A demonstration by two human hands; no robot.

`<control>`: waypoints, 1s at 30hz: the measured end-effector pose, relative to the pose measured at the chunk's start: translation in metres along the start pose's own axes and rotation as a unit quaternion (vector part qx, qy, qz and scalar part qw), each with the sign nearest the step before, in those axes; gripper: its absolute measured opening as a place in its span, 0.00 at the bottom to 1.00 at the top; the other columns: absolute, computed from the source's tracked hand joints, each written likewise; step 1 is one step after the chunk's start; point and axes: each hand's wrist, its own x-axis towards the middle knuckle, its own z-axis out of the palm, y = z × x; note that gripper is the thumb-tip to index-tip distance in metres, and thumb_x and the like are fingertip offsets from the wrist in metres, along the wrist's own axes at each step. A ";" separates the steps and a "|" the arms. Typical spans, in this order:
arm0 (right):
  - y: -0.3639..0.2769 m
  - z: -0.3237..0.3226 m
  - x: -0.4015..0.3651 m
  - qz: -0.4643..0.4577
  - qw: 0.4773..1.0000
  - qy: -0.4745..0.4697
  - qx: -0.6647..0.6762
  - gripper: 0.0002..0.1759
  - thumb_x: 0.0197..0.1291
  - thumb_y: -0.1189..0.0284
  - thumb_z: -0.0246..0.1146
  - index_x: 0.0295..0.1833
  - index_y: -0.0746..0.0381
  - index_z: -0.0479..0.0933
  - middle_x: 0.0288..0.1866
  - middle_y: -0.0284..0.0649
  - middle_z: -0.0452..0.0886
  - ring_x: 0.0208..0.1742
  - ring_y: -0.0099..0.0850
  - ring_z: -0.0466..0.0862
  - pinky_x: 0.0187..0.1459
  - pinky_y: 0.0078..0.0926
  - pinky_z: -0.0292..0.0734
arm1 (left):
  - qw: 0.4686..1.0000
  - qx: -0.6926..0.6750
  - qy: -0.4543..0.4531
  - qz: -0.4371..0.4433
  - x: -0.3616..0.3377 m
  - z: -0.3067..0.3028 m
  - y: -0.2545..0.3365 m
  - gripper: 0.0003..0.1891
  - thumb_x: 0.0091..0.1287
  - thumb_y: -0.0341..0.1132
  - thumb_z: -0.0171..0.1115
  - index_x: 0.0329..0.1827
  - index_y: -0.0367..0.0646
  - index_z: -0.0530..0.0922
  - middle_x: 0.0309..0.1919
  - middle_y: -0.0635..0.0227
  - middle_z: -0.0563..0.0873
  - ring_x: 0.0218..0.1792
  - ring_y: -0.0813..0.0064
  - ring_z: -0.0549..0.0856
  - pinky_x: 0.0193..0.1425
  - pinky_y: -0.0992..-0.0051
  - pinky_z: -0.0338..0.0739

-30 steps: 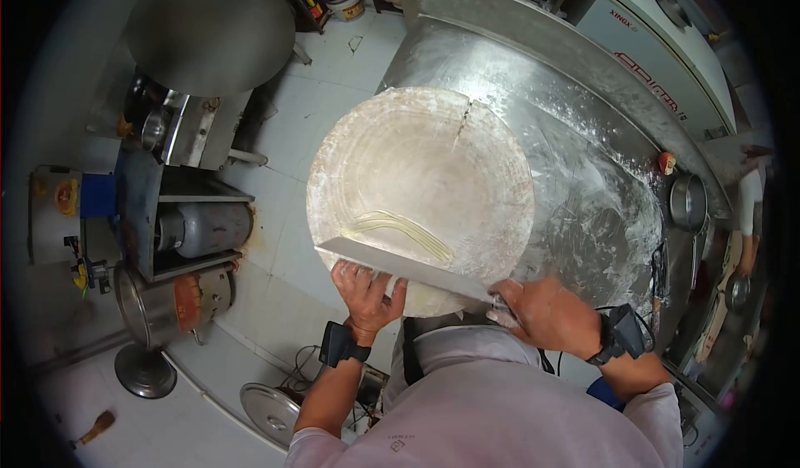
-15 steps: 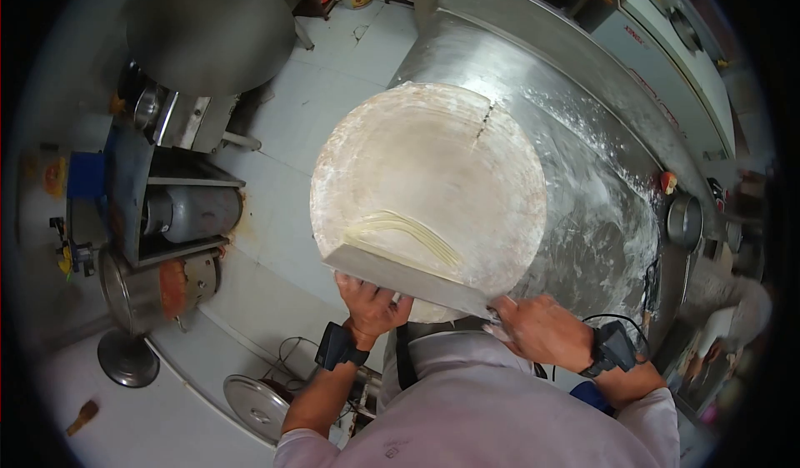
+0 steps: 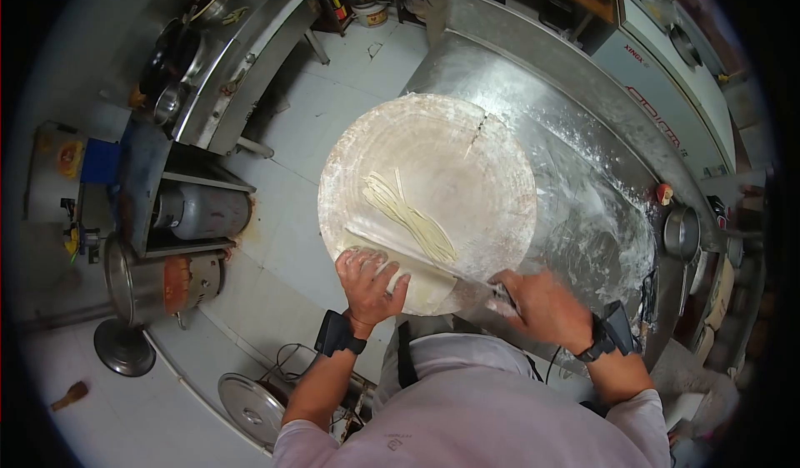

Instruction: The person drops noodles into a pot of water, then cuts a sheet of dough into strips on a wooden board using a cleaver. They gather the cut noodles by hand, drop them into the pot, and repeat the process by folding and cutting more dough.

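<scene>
A floured round board (image 3: 450, 176) rests at the edge of a steel counter. Cut dough strips (image 3: 410, 218) lie in a loose bundle on it. Nearer to me is a folded sheet of dough (image 3: 421, 286), with my left hand (image 3: 371, 285) spread at its left side, fingertips on the dough. My right hand (image 3: 546, 305) is closed round the handle of a wide knife (image 3: 479, 291), blurred by motion, whose blade runs along the dough sheet's right part.
Flour covers the steel counter (image 3: 575, 210) to the right, with a steel ladle (image 3: 682, 233) at its far side. At left are a large pot (image 3: 171, 283), a gas cylinder (image 3: 208, 210) and a round lid (image 3: 252, 408). A person's legs (image 3: 450, 1) show at the top.
The knife has moved down and right, uncovering the folded dough. My left hand has spread on the dough. The cut strips now lie more bunched and slanted, with one strip sticking up.
</scene>
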 end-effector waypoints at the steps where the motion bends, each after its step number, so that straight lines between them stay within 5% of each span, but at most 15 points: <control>1: -0.001 0.003 -0.005 -0.012 1.000 -0.006 -0.016 0.18 0.70 0.62 0.65 0.52 0.66 0.74 0.27 0.56 0.82 0.34 0.60 0.84 0.37 0.52 0.78 | 1.000 -0.001 -0.002 0.000 -0.001 0.000 0.000 0.12 0.53 0.37 0.76 0.39 0.46 0.86 0.43 0.64 0.83 0.50 0.56 0.80 0.65 0.46 0.67; 13: -0.004 0.024 -0.014 -0.032 0.998 -0.040 -0.047 0.19 0.73 0.61 0.63 0.54 0.67 0.73 0.26 0.54 0.82 0.31 0.57 0.85 0.33 0.53 0.77 | 1.000 -0.001 0.015 -0.013 0.003 -0.001 -0.001 0.11 0.48 0.36 0.71 0.35 0.45 0.87 0.43 0.67 0.86 0.52 0.53 0.81 0.60 0.45 0.69; 18: -0.018 0.024 0.053 0.013 0.994 -0.103 -0.023 0.18 0.72 0.62 0.63 0.50 0.68 0.72 0.26 0.57 0.81 0.32 0.59 0.84 0.35 0.55 0.77 | 0.999 -0.021 -0.034 -0.019 0.003 -0.004 0.000 0.11 0.52 0.38 0.74 0.37 0.47 0.88 0.44 0.66 0.85 0.52 0.55 0.80 0.61 0.46 0.68; 20: -0.018 0.014 0.073 -0.065 0.998 0.002 -0.020 0.17 0.71 0.64 0.63 0.47 0.68 0.71 0.27 0.59 0.80 0.34 0.61 0.83 0.37 0.56 0.77 | 0.999 -0.021 -0.032 -0.023 -0.005 -0.004 0.002 0.11 0.52 0.39 0.75 0.37 0.47 0.88 0.43 0.66 0.85 0.51 0.56 0.80 0.62 0.47 0.68; 30: -0.002 0.008 -0.003 0.000 1.000 -0.015 -0.006 0.19 0.71 0.62 0.64 0.52 0.68 0.73 0.29 0.58 0.82 0.36 0.61 0.84 0.38 0.56 0.77 | 1.000 -0.018 0.005 -0.011 0.000 -0.002 -0.003 0.11 0.52 0.38 0.76 0.37 0.47 0.87 0.41 0.65 0.84 0.48 0.57 0.81 0.62 0.48 0.68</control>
